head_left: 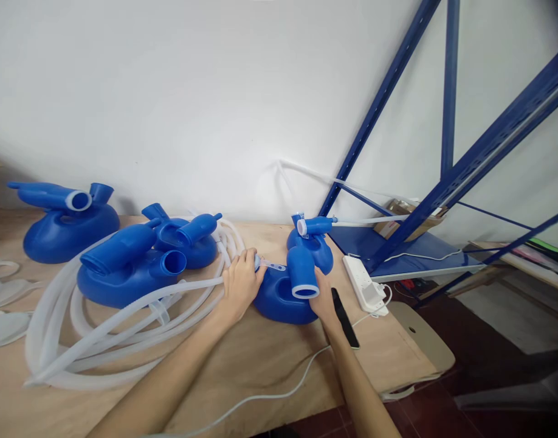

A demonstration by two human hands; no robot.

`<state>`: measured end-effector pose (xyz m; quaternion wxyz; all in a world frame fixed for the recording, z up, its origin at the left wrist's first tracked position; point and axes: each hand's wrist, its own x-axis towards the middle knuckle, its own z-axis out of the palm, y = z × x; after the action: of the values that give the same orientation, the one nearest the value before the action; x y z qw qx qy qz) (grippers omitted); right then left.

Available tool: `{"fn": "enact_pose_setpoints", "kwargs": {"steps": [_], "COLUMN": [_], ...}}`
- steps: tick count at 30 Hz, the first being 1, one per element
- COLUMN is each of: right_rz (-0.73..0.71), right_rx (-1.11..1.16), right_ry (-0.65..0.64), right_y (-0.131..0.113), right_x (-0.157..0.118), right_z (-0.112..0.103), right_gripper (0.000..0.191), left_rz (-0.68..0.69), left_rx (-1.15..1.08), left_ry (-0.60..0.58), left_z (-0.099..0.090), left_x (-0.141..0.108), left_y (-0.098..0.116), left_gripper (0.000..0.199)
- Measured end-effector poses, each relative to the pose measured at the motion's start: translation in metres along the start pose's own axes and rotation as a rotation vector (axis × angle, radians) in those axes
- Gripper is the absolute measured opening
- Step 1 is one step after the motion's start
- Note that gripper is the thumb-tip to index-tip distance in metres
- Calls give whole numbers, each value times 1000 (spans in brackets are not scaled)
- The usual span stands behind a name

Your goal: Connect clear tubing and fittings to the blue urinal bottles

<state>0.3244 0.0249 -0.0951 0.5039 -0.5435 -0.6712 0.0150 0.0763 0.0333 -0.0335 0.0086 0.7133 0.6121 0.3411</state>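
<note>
A blue plastic urinal bottle [279,301] lies on the wooden table, with a wide blue spout [303,267] with a white rim on top, its mouth facing me. My left hand [240,283] is closed at the bottle's left neck, where a clear strap with holes [274,266] sticks out past the fingertips; the fingers partly cover that neck. My right hand [325,298] is closed around the right side of the spout and bottle, its fingers mostly hidden. A translucent hose [183,286] runs up to my left hand; whether it is gripped, I cannot tell.
More blue urinal bottles stand left [72,231] and behind [322,252]. Coiled hose [55,340] covers the left table. Right of my hand lie a phone [345,319] and a white power strip [363,283]. A white cable [279,395] crosses in front; a blue metal rack [379,103] rises right.
</note>
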Motion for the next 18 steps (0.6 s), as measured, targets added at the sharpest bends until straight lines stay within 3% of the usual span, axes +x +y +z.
{"fn": "enact_pose_setpoints", "kwargs": {"steps": [4, 7, 9, 10, 13, 18], "right_rz": [10, 98, 184, 207, 164, -12], "right_rx": [38, 133, 239, 285, 331, 266], "right_ry": [-36, -50, -29, -3, 110, 228], "right_y": [-11, -18, -21, -23, -25, -28], "right_x": [3, 3, 4, 4, 4, 1], "right_z": [-2, -2, -2, -1, 0, -2], "right_gripper": [36, 31, 25, 23, 24, 45], "left_rz": [86, 419, 662, 722, 705, 675], "left_rx": [39, 77, 99, 111, 180, 179], "left_ry": [-24, -14, -21, -29, -13, 47], "left_z": [-6, -16, -20, -21, -17, -4], "left_x": [4, 9, 13, 14, 18, 21], "left_y": [-10, -23, -27, -27, -24, -21], "left_gripper": [36, 55, 52, 45, 28, 20]}}
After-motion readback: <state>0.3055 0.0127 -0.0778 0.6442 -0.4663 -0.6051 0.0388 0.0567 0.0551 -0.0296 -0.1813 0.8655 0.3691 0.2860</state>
